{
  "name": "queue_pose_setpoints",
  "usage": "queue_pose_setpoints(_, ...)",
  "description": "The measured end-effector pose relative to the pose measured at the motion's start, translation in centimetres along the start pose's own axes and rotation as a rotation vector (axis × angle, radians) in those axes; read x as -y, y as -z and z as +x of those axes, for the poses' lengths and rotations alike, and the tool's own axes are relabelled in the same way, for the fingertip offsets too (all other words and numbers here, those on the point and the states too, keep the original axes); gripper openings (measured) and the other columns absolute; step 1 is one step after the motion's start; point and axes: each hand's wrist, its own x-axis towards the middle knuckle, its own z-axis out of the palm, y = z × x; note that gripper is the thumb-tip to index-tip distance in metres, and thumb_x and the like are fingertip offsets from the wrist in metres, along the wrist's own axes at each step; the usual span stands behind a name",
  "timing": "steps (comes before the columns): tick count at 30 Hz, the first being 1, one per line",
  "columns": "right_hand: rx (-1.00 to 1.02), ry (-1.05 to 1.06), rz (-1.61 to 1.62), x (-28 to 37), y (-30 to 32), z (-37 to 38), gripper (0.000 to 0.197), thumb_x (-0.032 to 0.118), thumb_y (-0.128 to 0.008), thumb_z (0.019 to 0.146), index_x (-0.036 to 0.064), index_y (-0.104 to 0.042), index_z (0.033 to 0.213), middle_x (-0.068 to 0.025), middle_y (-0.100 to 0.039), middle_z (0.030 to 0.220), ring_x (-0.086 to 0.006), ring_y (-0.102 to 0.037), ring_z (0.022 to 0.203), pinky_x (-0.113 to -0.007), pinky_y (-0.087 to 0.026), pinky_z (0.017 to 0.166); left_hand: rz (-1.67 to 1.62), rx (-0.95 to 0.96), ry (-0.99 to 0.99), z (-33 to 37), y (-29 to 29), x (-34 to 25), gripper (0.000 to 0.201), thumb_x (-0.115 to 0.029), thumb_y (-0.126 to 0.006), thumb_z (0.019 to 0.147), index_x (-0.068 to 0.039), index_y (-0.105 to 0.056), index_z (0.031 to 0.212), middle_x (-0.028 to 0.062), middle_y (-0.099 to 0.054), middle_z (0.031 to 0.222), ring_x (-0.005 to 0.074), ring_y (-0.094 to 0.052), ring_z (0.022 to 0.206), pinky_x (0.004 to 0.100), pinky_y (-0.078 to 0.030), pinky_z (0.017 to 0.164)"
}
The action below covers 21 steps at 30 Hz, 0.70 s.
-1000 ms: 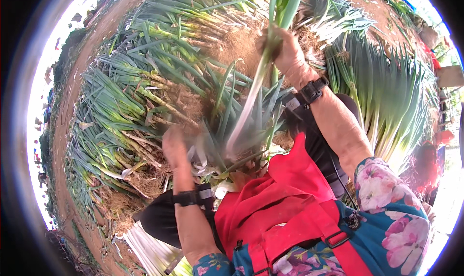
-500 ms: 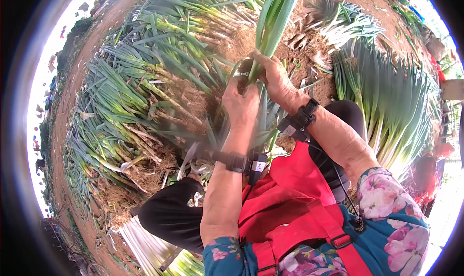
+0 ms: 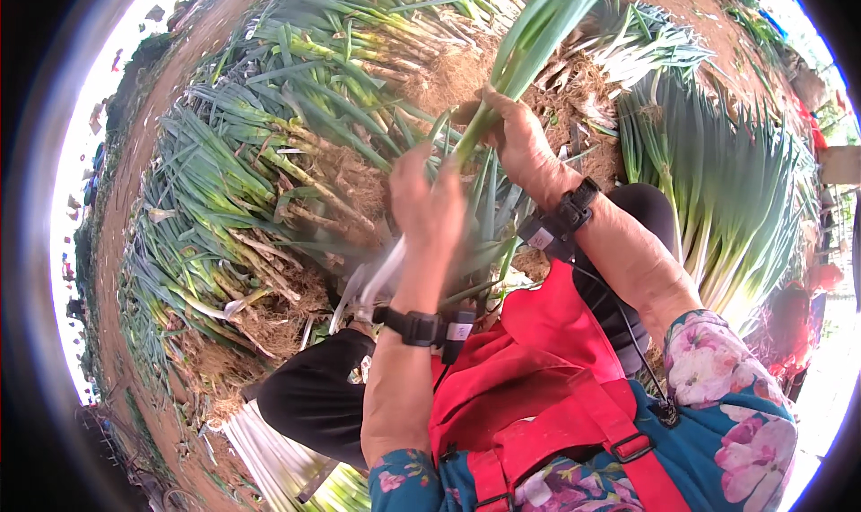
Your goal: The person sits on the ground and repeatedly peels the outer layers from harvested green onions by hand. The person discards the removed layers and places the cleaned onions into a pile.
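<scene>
Head view: the leek slants beyond the red apron; the right grip wraps it below the fanned leaves; the left grip, by the stalk, is too blurred to tell; probably light, crisp, smooth, easily bruised; best held at the firm stalk.

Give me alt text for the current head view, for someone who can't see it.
A person's right hand grips a leek, with the blurred left hand lower along it. A heap of leeks with brown roots lies at left, a row of leeks at right, and red cloth spreads below.
</scene>
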Motion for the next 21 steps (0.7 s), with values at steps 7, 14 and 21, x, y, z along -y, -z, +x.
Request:
queue_pose_setpoints(7, 0.129, -0.079, -0.109, -0.8, 0.3, -0.8, 0.032, 0.032, -0.061, 0.096, 0.0013, -0.067, 0.101, -0.0104, -0.07, 0.097, -0.0197, -0.066, 0.09, -0.031, -0.048, 0.079, 0.017, 0.094, -0.025, 1.1, -2.0, -1.6, 0.027, -0.016, -0.066, 0.091, -0.005, -0.06, 0.115, 0.0182, -0.065, 0.111, 0.0398, -0.063, 0.102, 0.05, -0.049, 0.084)
queue_pose_setpoints(14, 0.342, -0.029, 0.099, 0.2, 0.4, -0.5, 0.034, 0.031, -0.065, 0.094, 0.0024, -0.059, 0.112, -0.0124, -0.067, 0.102, -0.0262, -0.064, 0.098, -0.039, -0.049, 0.09, -0.467, 0.33, 0.2, 1.8, -1.4, 0.3, 0.024, -0.019, -0.062, 0.1, -0.001, -0.065, 0.115, 0.0143, -0.07, 0.092, 0.0257, -0.065, 0.077, 0.034, -0.051, 0.069)
queue_pose_setpoints(21, 0.307, -0.103, 0.234, 0.2, 0.6, 0.4, 0.032, 0.031, -0.067, 0.094, 0.002, -0.061, 0.106, -0.0113, -0.065, 0.097, -0.0282, -0.064, 0.099, -0.043, -0.05, 0.094, -1.067, 0.473, 0.589, -0.1, 0.0, 0.4, 0.028, -0.015, -0.058, 0.1, 0.001, -0.064, 0.123, 0.0061, -0.07, 0.096, 0.0111, -0.064, 0.082, 0.0252, -0.05, 0.071)
